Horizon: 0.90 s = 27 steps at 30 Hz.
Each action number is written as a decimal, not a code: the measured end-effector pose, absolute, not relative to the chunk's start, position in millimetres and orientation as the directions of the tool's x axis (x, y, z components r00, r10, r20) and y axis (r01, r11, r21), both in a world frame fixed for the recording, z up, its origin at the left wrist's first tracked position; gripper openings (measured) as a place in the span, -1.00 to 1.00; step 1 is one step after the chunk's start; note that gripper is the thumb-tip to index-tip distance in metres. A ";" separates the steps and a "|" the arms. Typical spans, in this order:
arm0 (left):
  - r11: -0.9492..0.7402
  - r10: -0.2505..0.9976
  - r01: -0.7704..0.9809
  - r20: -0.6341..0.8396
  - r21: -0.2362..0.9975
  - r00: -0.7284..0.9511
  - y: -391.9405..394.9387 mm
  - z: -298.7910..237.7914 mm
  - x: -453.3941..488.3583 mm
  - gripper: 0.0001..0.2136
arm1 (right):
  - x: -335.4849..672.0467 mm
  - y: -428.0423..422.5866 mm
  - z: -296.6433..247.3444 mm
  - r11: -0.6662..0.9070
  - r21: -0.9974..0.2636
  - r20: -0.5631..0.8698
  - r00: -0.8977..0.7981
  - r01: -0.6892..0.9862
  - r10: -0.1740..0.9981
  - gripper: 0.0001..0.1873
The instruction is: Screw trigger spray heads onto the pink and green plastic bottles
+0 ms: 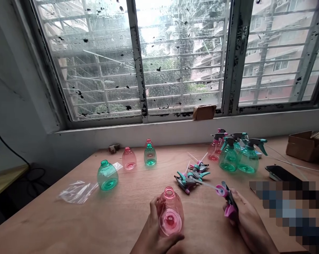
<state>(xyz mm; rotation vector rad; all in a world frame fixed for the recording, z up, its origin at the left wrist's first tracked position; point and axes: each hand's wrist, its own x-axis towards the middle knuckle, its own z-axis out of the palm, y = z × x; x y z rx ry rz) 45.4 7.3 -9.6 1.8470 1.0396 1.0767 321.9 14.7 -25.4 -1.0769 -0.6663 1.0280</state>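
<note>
My left hand (155,225) is wrapped round a clear pink bottle (175,204) with an open neck, tilted so its base shows towards me. In my right hand (245,213) is a spray head (230,203), black with a pink trigger and pink collar. Its thin dip tube points left, apart from the bottle's neck. Just beyond, a pile of loose spray heads (191,178) in black, teal and pink lies on the wooden table (122,215).
Open green bottles (107,178) and pink bottles (129,160) stand at the left and back. Bottles with spray heads fitted (229,158) stand back right. A plastic bag (78,192), a phone (283,173) and a cardboard box (305,146) lie about. A window sill (148,130) bounds the back.
</note>
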 end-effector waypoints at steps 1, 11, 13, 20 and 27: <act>-0.399 0.889 0.262 0.302 0.878 0.343 8.7 -7.7 45.9 -0.13 | 322.6 14.9 -26.5 0.129 -0.923 -0.031 0.406 -0.362 0.913 -0.47; -0.339 0.941 0.243 0.331 0.909 0.075 14.0 2.8 52.0 -0.11 | 326.9 11.7 -25.3 0.055 -0.861 -0.133 0.329 -0.506 0.935 -0.51; -0.325 0.945 0.129 0.326 0.937 0.013 13.2 -0.2 50.7 -0.16 | 327.2 10.4 -26.3 0.072 -0.849 -0.131 0.341 -0.524 0.931 -0.54; -0.247 0.967 0.037 0.249 0.968 -0.053 12.6 3.5 45.2 -0.40 | 327.1 4.3 -16.6 0.001 -0.856 -0.213 0.356 -0.516 0.910 -0.53; -0.251 0.957 -0.031 0.243 0.967 -0.157 17.3 1.2 47.2 -0.34 | 324.8 2.3 -9.2 0.025 -0.898 -0.102 0.262 -0.440 0.960 -0.51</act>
